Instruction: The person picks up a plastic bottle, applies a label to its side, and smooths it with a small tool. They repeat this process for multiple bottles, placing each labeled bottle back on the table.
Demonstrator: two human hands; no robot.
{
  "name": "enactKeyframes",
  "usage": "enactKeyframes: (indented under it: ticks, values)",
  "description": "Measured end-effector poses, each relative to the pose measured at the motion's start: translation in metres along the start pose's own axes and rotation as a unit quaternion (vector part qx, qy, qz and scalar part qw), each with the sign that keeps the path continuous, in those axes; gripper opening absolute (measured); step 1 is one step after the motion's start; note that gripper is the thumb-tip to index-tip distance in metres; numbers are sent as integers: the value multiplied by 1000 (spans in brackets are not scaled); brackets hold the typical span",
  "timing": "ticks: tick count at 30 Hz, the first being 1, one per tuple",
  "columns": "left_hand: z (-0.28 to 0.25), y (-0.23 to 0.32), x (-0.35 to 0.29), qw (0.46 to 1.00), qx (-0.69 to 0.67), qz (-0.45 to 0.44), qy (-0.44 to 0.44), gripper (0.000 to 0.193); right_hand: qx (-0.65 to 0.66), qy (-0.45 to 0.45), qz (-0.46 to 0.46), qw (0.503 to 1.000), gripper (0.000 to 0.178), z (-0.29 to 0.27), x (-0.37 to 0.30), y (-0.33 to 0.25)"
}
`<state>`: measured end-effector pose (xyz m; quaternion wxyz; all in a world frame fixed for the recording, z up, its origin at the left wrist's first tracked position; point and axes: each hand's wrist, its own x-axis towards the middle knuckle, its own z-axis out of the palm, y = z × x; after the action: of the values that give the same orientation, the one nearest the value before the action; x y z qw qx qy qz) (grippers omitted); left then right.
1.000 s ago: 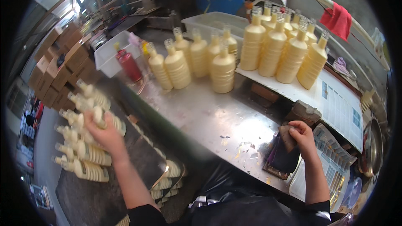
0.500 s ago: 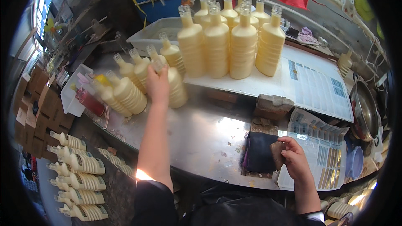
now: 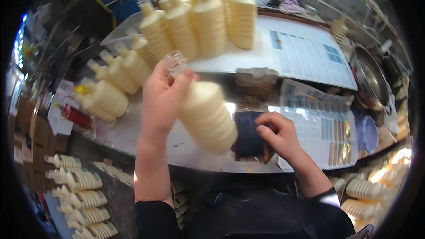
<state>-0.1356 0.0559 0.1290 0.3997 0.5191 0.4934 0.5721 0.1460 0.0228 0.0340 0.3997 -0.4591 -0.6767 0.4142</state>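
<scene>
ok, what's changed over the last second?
The left hand released one of the lying bottles, moved right to the standing row, took a cream bottle by its neck and brought it, tilted, toward the dark cloth. Unchanged: right hand holding a brown piece, bottles on the white board.

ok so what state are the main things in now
Held bottle: tilted, uncapped
Left hand: closed around its neck
Right hand: curled over brown piece
Dark cloth: laid flat
Bottles on white board: upright, uncapped
Lower-left bottles: lying on sides
Printed sheet: spread out
</scene>
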Motion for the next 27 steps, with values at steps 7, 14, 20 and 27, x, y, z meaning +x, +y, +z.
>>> enactKeyframes:
  ticks: [7,14,20,27]
  values:
    - [110,-55,12,988,-82,-74,-109,44,-74,-63,121,988,66,-26,4,1]
    - [119,-106,-59,969,-110,-172,-136,89,120,-45,238,963,59,-26,5,42]
    - [126,-121,-61,968,-133,-197,-81,61,-28,35,155,987,39,-46,-5,43]
    - [119,-123,-71,967,-132,-203,-77,81,-326,408,72,850,21,-256,-39,88]
